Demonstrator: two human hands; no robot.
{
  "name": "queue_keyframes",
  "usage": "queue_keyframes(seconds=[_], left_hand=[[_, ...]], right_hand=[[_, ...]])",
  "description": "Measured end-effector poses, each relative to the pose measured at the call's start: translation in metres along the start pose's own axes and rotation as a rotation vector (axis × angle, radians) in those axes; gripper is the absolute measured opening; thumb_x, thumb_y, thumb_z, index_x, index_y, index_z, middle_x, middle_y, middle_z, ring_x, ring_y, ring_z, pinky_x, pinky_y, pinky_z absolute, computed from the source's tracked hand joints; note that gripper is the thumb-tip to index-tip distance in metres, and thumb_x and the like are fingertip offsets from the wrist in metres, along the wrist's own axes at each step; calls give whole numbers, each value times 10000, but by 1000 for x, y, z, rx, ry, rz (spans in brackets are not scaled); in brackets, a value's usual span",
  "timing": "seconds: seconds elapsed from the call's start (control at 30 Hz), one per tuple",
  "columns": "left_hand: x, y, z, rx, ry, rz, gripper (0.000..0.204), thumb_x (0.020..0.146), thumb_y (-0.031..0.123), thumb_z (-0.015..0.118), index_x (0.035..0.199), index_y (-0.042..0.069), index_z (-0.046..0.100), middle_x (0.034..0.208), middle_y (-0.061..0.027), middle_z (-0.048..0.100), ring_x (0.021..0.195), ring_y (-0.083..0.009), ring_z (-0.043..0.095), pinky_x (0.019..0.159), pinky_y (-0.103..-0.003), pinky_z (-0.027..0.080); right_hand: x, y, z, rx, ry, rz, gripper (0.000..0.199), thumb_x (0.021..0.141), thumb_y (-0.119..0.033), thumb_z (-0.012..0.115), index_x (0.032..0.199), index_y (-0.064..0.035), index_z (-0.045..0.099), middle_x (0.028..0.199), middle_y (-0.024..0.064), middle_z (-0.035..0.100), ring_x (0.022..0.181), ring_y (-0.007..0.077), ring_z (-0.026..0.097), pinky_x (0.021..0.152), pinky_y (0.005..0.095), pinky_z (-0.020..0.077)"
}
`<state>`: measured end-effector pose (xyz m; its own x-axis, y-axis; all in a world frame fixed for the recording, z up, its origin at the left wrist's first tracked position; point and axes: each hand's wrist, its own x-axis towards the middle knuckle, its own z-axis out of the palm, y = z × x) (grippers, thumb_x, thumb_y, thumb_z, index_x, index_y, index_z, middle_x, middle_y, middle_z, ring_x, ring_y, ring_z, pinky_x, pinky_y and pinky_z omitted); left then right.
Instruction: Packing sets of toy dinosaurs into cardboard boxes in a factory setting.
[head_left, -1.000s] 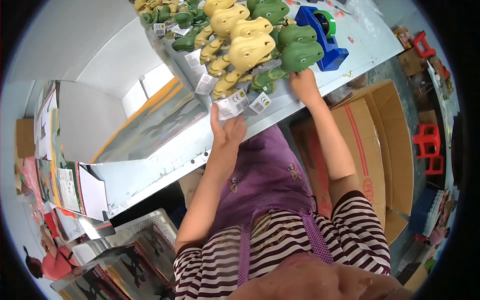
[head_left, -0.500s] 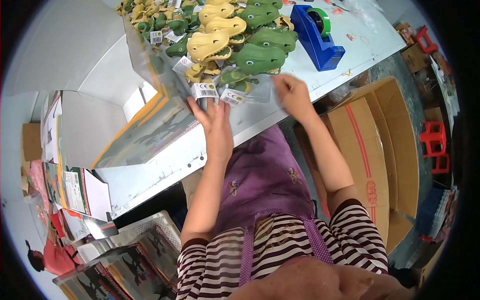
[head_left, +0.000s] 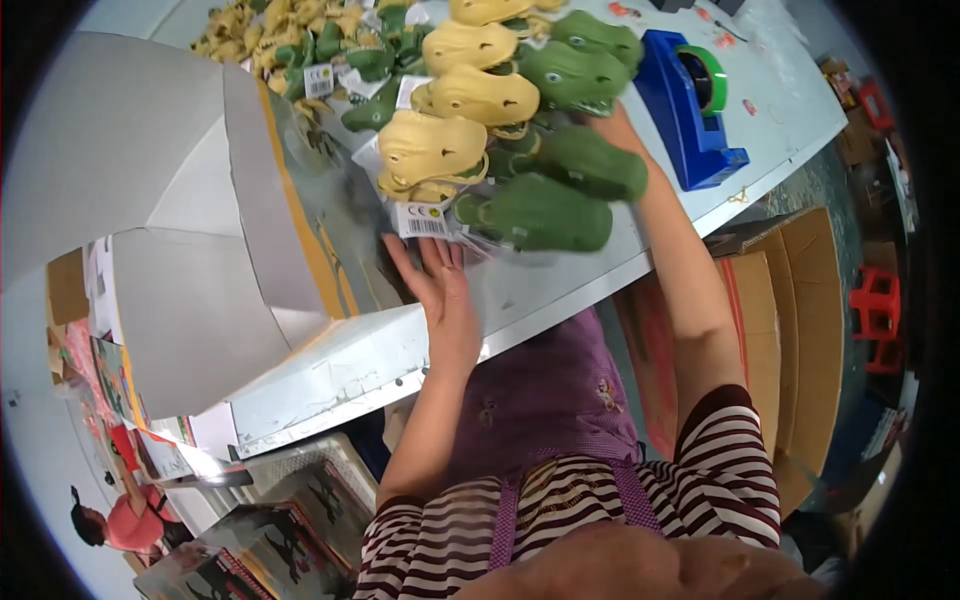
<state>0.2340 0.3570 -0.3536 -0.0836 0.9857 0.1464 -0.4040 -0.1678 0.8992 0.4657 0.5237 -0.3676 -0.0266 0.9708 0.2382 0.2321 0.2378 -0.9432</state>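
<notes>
Rows of dinosaur-head toys lie on the white table, a yellow column with a nearest yellow head [head_left: 430,150] beside a green column with a nearest green head [head_left: 560,215]. My left hand [head_left: 447,295] is at the near end of the yellow column, fingers stretched out against the clear packing under a white barcode tag [head_left: 424,219]. My right hand [head_left: 612,125] reaches along the right side of the green column, beside another green head [head_left: 580,75]. Its fingers are hidden behind the toys. The two nearest green heads look blurred and tilted.
A large open printed carton [head_left: 180,300] stands left of the toys. A blue tape dispenser [head_left: 690,130] with green-rimmed tape sits to the right. Brown cardboard boxes [head_left: 805,350] stand beyond the table's right edge. Further printed boxes [head_left: 250,550] are at lower left, near another person [head_left: 135,515].
My right hand has moved from the table's near edge forward to the side of the green heads. The nearest green heads have shifted and turned. My left hand stays at the toys' near end.
</notes>
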Motion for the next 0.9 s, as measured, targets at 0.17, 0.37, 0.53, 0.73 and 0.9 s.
queue_keyframes(seconds=[0.17, 0.37, 0.53, 0.73, 0.9], left_hand=[[8, 6, -21, 628, -171, 0, 647, 978, 257, 283, 1378, 151, -214, 1475, -159, -24, 1362, -264, 37, 1081, -382, 61], [19, 29, 7, 186, 172, -317, 721, 929, 502, 289, 1415, 97, -58, 1465, -154, 104, 1336, -257, 154, 1065, -344, 162], [15, -18, -28, -12, 222, -299, 458, 934, 320, 444, 1300, 62, 348, 1183, -64, 496, 1060, -162, 490, 897, -302, 403], [17, 12, 16, 28, 142, -234, 781, 896, 562, 315, 1420, 79, -3, 1442, -136, 165, 1302, -251, 240, 1053, -354, 223], [33, 23, 25, 22, 336, -269, 762, 854, 579, 361, 1417, 119, 132, 1365, -82, 331, 1192, -230, 405, 985, -356, 348]], right_hand=[[-73, -27, -16, 159, 129, 196, 286, 823, -45, 527, 1105, -6, 552, 1088, 127, 583, 1001, 160, 533, 866, 285, 417], [-94, -31, -42, 92, 16, 468, 358, 907, -220, 487, 1198, -13, 497, 1179, 96, 542, 1094, 171, 499, 903, 262, 386], [-57, -12, -40, 323, -24, 397, 392, 927, -276, 441, 1218, -17, 486, 1203, 103, 523, 1113, 181, 482, 927, 276, 360], [-81, -21, -18, 377, 38, 515, 505, 950, -340, 369, 1347, -33, 313, 1349, 99, 387, 1235, 209, 371, 1023, 327, 274], [-63, -61, -9, 879, 167, 648, 519, 959, -393, 307, 1351, -53, 315, 1358, 88, 378, 1253, 219, 349, 1044, 337, 250]])
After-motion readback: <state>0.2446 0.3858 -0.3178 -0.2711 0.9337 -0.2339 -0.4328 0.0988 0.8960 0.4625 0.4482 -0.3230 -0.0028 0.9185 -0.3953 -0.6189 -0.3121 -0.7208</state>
